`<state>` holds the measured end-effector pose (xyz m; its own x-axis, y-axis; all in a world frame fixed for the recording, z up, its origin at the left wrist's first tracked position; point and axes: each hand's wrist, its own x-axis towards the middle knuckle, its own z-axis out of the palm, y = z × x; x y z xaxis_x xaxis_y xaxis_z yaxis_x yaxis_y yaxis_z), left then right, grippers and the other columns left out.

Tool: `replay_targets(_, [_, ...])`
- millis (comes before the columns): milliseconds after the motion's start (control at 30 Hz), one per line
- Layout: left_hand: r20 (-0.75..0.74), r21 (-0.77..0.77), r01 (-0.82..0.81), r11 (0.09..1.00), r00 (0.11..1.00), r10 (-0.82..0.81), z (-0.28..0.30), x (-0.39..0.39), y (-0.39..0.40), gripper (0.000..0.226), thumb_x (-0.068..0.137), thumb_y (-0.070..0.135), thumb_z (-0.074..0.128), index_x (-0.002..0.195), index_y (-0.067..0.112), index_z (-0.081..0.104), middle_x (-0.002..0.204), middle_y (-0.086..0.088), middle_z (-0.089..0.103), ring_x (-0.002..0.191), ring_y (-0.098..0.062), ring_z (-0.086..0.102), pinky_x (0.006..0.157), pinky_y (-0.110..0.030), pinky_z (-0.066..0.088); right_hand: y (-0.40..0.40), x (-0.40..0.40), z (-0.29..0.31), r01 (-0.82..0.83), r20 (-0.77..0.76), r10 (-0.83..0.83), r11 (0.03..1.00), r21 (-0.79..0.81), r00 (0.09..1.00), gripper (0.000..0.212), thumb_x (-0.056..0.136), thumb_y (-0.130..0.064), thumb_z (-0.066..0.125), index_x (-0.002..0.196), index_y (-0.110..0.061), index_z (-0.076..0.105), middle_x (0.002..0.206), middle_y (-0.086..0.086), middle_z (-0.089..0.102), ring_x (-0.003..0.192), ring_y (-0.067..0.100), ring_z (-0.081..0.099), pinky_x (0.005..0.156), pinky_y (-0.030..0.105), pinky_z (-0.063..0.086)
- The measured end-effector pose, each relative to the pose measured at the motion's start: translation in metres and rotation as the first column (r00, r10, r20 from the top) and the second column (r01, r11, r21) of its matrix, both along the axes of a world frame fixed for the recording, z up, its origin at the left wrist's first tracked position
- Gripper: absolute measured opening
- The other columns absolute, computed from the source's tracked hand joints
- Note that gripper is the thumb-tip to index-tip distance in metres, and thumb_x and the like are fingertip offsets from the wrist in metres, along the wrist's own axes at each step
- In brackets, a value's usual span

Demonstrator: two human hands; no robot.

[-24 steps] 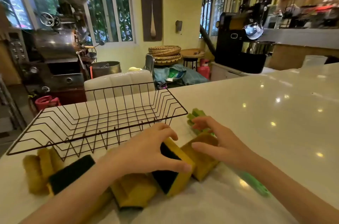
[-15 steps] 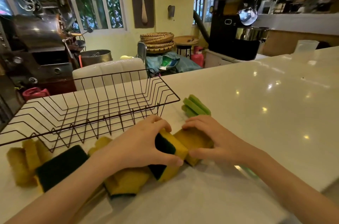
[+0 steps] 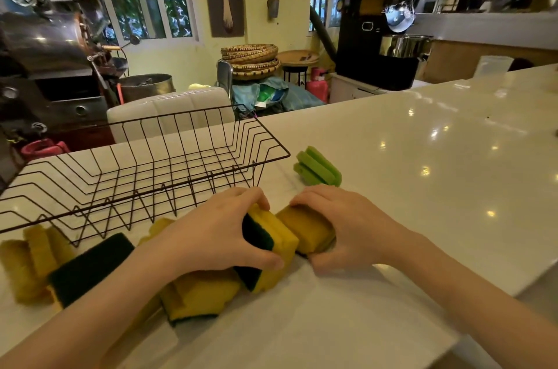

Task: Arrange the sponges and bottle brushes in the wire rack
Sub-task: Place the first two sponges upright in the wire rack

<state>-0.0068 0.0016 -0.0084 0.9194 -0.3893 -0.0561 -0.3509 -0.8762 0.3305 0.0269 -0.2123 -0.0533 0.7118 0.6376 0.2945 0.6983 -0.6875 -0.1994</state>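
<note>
Now our left hand [image 3: 217, 235] pinches a yellow-and-green sponge [image 3: 273, 243] between thumb and fingers, as before, while our right hand [image 3: 347, 226], earlier spread flat, has curled around a yellow sponge [image 3: 305, 225]. Both sponges touch near the counter's [image 3: 422, 187] front edge, just outside the empty wire rack [image 3: 145, 169].

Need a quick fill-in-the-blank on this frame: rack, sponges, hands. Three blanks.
1. The wire rack holds ____ sponges.
2. The left hand grips a yellow sponge with a dark ____ scouring side.
3. The sponge lying alone beyond the right hand is ____ in colour.

Missing words: no; green; green
</note>
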Motion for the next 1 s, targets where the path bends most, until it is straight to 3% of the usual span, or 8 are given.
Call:
replay_targets(167, [0.021,0.001,-0.008,1.000,1.000,0.008,0.000,-0.004,0.001,0.062,0.052,0.066,0.065,0.101,0.047,0.032,0.102,0.019,0.043,0.092,-0.005,0.039,0.064,-0.015,0.032,-0.002,0.005,0.011,0.040,-0.062,-0.022,0.954,0.297,0.998,0.055,0.057,-0.046,0.057,0.109,-0.026,0.055,0.094,-0.004,0.065,0.081,0.013,0.058,0.070,0.024,0.048])
replay_targets(267, [0.006,0.002,-0.013,1.000,1.000,0.013,-0.001,-0.004,0.001,0.065,0.055,0.064,0.065,0.108,0.045,0.032,0.109,0.016,0.043,0.097,-0.006,0.038,0.064,-0.014,0.030,0.001,0.013,0.014,0.165,-0.248,0.001,0.743,0.649,0.969,0.041,0.063,-0.043,0.049,0.090,-0.014,0.060,0.076,0.008,0.059,0.069,0.018,0.054,0.061,0.026,0.044])
replay_targets(367, [0.002,-0.010,-0.014,1.000,1.000,0.014,-0.003,-0.002,0.001,0.068,0.056,0.064,0.066,0.112,0.044,0.032,0.116,0.014,0.039,0.101,-0.007,0.037,0.073,-0.021,0.033,0.006,0.021,0.015,0.402,-0.477,-0.027,0.581,0.708,0.879,0.030,0.079,-0.035,0.045,0.069,-0.008,0.053,0.064,0.010,0.047,0.063,0.019,0.047,0.055,0.028,0.038])
replay_targets(500, [-0.036,-0.007,-0.004,1.000,0.999,0.004,-0.005,-0.001,-0.001,0.074,0.056,0.064,0.065,0.118,0.044,0.030,0.136,0.012,0.024,0.110,-0.008,0.032,0.080,-0.024,0.035,0.008,0.023,0.008,0.544,-0.677,-0.034,0.626,0.559,0.735,0.026,0.086,-0.031,0.043,0.071,-0.015,0.056,0.063,-0.002,0.051,0.054,0.009,0.053,0.040,0.016,0.040])
replay_targets(567, [-0.052,0.013,-0.005,1.000,0.999,0.006,-0.006,-0.001,-0.001,0.078,0.055,0.065,0.066,0.120,0.046,0.027,0.139,0.010,0.017,0.112,-0.010,0.030,0.081,-0.024,0.035,0.005,0.023,0.004,0.524,-0.636,-0.087,0.656,0.543,0.767,0.027,0.086,-0.032,0.043,0.082,-0.013,0.061,0.073,0.000,0.055,0.065,0.012,0.054,0.047,0.019,0.044])
replay_targets(667, [-0.056,0.009,-0.009,1.000,0.998,0.010,-0.006,0.002,-0.002,0.078,0.054,0.065,0.066,0.120,0.048,0.028,0.129,0.009,0.027,0.108,-0.011,0.034,0.078,-0.022,0.037,0.000,0.022,0.002,0.441,-0.459,-0.187,0.716,0.541,0.868,0.023,0.088,-0.029,0.044,0.087,-0.016,0.064,0.083,0.002,0.063,0.079,0.016,0.057,0.066,0.030,0.048])
replay_targets(767, [-0.059,-0.003,-0.002,1.000,0.998,0.002,-0.004,0.007,-0.004,0.079,0.055,0.062,0.068,0.120,0.046,0.027,0.116,0.010,0.033,0.101,-0.010,0.037,0.067,-0.016,0.034,-0.002,0.020,0.002,0.370,-0.320,-0.229,0.781,0.503,0.919,0.016,0.088,-0.025,0.048,0.094,-0.020,0.062,0.090,-0.002,0.064,0.083,0.010,0.058,0.072,0.022,0.047])
replay_targets(1000, [-0.049,0.069,0.042,0.997,0.998,-0.038,0.008,0.026,-0.014,0.093,0.055,0.044,0.078,0.126,0.039,0.018,0.113,0.008,0.030,0.100,-0.012,0.037,0.064,-0.013,0.037,-0.004,0.018,-0.001,0.311,-0.257,-0.225,0.875,0.372,0.940,0.024,0.085,-0.026,0.054,0.107,-0.020,0.058,0.105,-0.002,0.060,0.091,0.008,0.053,0.072,0.011,0.039])
